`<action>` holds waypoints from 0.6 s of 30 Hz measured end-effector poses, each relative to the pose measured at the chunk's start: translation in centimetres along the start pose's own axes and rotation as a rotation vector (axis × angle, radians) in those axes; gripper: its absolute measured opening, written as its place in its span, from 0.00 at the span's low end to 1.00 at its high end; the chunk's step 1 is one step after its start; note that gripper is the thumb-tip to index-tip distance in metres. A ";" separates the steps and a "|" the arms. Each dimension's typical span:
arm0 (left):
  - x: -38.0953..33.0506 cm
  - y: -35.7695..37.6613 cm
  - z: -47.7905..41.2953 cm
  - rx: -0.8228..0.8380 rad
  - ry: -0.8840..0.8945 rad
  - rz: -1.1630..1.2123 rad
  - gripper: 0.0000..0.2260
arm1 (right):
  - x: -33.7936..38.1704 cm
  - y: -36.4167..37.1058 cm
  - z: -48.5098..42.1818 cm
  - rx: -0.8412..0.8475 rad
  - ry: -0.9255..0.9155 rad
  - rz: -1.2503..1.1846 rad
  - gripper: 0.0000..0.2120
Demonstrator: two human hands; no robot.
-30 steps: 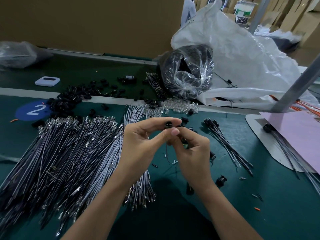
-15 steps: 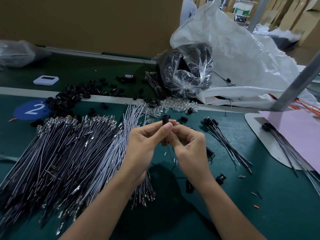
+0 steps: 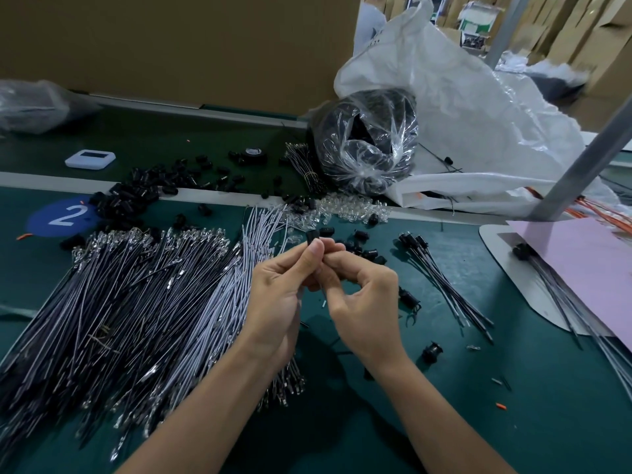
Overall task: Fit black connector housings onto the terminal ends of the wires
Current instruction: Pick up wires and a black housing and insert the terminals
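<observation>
Both hands are raised over the middle of the green desk (image 3: 513, 422), fingertips meeting. The left hand (image 3: 284, 299) pinches a small black connector housing (image 3: 312, 237) between thumb and forefinger, so that the housing stands upright just above the fingertips. The right hand (image 3: 362, 302) is curled close against it, its thumb and fingers pinched at the same spot just below the housing; whatever thin wire it grips there is mostly hidden by the fingers.

To the left of the hands lies a broad heap of wires (image 3: 119, 302), dark ones and pale grey ones, their metal terminal ends fanned towards the far side and also towards the near edge. Far left, loose black housings (image 3: 136, 196) are scattered around a blue round sticker marked 2 (image 3: 58, 217), with a small white device (image 3: 90, 159) beyond them. Just beyond the hands sits a little pile of clear plastic pieces (image 3: 352, 210). To the right, a small bunch of finished wires (image 3: 441, 278) with black housings on their far ends lies slanted on the desk, and a single black housing (image 3: 431, 350) rests near the right wrist. Farther right a pink sheet (image 3: 581, 268) lies on a white board. At the far side stands a clear bag of black parts (image 3: 369, 142) against a big white sack (image 3: 478, 114)
</observation>
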State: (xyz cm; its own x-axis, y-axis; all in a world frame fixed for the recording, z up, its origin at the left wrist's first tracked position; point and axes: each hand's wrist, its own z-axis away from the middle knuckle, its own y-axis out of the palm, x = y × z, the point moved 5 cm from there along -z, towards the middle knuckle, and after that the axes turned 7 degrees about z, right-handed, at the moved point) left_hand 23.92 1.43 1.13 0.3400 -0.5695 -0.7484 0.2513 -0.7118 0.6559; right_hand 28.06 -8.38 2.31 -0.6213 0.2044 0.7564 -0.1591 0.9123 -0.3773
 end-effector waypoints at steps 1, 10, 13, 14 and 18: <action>0.0 0.0 -0.1 0.004 -0.010 0.004 0.11 | 0.1 0.0 -0.1 0.008 -0.002 0.012 0.05; -1.9 -4.5 -2.0 -0.260 -0.074 0.385 0.14 | -0.7 -2.4 -4.1 0.051 0.111 0.235 0.07; -2.1 -4.7 -2.2 -0.251 -0.064 0.280 0.13 | -1.7 -0.3 -6.4 0.278 0.110 0.483 0.18; -2.1 -4.7 -2.3 -0.247 -0.060 0.247 0.12 | -1.9 0.9 -6.7 0.369 0.101 0.544 0.21; -2.1 -4.3 -2.3 -0.183 -0.124 0.073 0.15 | -3.0 5.1 -7.5 0.577 0.072 0.698 0.19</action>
State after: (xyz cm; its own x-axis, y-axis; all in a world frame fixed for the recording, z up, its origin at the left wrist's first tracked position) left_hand 24.22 6.63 0.08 0.2526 -0.6709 -0.6972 0.3942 -0.5867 0.7074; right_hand 34.89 -1.71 2.09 -0.6745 0.6833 0.2794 -0.1358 0.2572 -0.9568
